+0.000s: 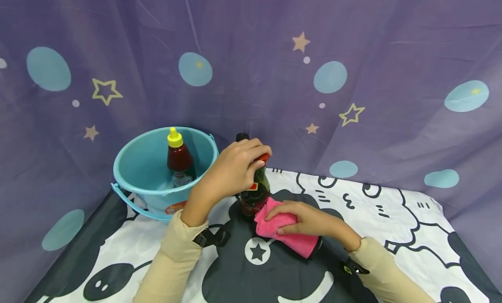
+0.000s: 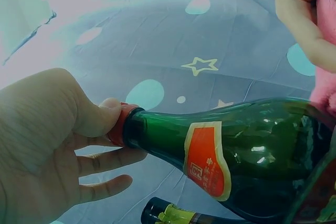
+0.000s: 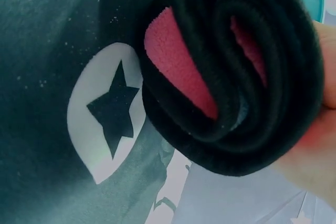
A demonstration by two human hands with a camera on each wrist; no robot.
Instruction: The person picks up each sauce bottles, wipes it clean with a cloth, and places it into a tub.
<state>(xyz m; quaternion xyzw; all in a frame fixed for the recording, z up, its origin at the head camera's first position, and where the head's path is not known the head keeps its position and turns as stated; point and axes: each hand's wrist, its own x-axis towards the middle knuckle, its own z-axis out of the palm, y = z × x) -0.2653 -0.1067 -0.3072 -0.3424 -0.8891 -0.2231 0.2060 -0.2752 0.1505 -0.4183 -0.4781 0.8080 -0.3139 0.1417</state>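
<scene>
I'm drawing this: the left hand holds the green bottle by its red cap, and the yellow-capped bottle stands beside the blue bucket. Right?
Not quite: the yellow-capped bottle is inside the blue bucket, as the head view shows. The left hand does hold the green bottle by its red cap.

Green bottle [image 2: 252, 150]: you see smooth, glossy, glass-like walls, with bright glints
Bottle label [image 2: 209, 163]: looks like paper to you
Pink towel [image 1: 300, 242]: you see fuzzy, matt pile
Towel edging [image 3: 296, 103]: dark, matt cloth
Bucket [image 1: 135, 165]: smooth plastic, softly shiny
Yellow cap [image 1: 174, 139]: plastic-looking
Table cover [image 1: 235, 283]: printed cloth, matt
Backdrop [image 1: 251, 37]: creased cloth, faint sheen
Your sleeves [image 1: 168, 263]: matt cloth
</scene>
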